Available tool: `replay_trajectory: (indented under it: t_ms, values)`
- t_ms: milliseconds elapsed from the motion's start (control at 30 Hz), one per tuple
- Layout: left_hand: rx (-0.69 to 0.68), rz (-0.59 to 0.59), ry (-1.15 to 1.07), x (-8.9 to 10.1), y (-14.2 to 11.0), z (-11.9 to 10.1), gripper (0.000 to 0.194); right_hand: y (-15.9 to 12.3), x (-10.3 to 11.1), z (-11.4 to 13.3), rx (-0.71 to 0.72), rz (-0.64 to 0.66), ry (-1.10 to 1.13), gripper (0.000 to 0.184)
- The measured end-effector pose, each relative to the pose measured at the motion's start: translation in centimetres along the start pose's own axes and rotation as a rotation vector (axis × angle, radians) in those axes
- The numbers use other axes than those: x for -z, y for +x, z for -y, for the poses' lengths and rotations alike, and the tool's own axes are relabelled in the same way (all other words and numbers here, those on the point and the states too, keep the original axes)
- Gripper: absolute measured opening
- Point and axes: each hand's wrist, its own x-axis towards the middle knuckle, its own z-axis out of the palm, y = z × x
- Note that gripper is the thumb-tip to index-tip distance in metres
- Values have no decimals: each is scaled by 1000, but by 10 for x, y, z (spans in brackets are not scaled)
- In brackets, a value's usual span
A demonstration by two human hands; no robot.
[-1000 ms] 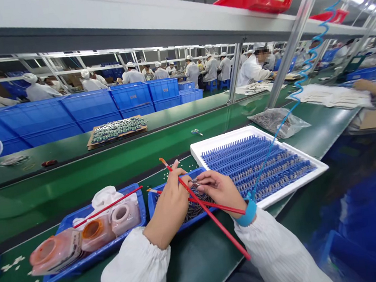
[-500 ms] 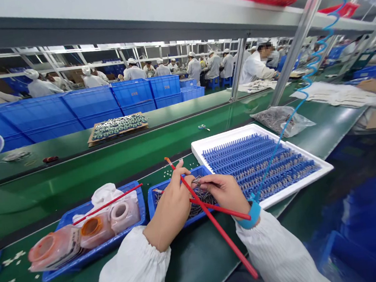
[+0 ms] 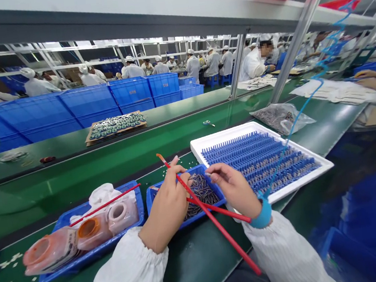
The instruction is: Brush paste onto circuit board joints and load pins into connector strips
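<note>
Red and long-handled, a slim wooden-looking paintbrush (image 3: 226, 234) is grasped in the left hand (image 3: 168, 202), at the left side of the blue rectangular plastic bin (image 3: 150, 202); its orange-stained tip points up and away. A second thin red brush (image 3: 230, 213) crosses beneath it over the bin, and I cannot tell whether the left hand grips that too. Above the bin's right edge, the right hand (image 3: 236, 190) has thumb and forefinger nearly together; whether something small is pinched there cannot be told.

Dark, slender metal pieces (image 3: 202, 189) lie jumbled inside the bin. Picking them singly by the fingertips would, I judge, be cleanest, with both brush tips angled clear of the pile so that no colour rubs off.

Right of the bin sits a white foam tray (image 3: 323, 165) with rows of upright blue plastic clips (image 3: 233, 149). A blue wristband (image 3: 262, 214) trails a coiled blue cord (image 3: 317, 83) over this tray; keeping it slack and lifted should avoid snagging the rows.

Left of the bin, a blue plastic tray (image 3: 86, 259) carries wide-mouthed, stained bottles (image 3: 123, 214) on the green counter (image 3: 197, 257); low, unhurried elbows would spare them a knock
</note>
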Motion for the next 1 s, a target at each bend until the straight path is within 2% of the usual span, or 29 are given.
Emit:
replay_trajectory:
  t_ms: [133,233,300,433,600,767,1000]
  values:
    - [34,-53,17,6,1,3,8,9,58,-1,67,-20,-273,17]
    - [11,-65,31,6,4,3,7,17,92,-15,96,109,-452,15]
    - [-34,-60,39,3,6,1,7,22,100,-30,80,237,-548,13]
    - [-87,-42,39,-5,11,-5,7,31,89,-56,2,464,-698,15]
    - [-121,6,43,-12,12,-7,10,42,67,-66,-86,654,-813,16]
    - [-113,9,37,-14,12,-7,11,49,57,-65,-115,748,-875,15]
    - [-118,10,38,-14,14,-6,11,49,51,-67,-131,808,-881,15]
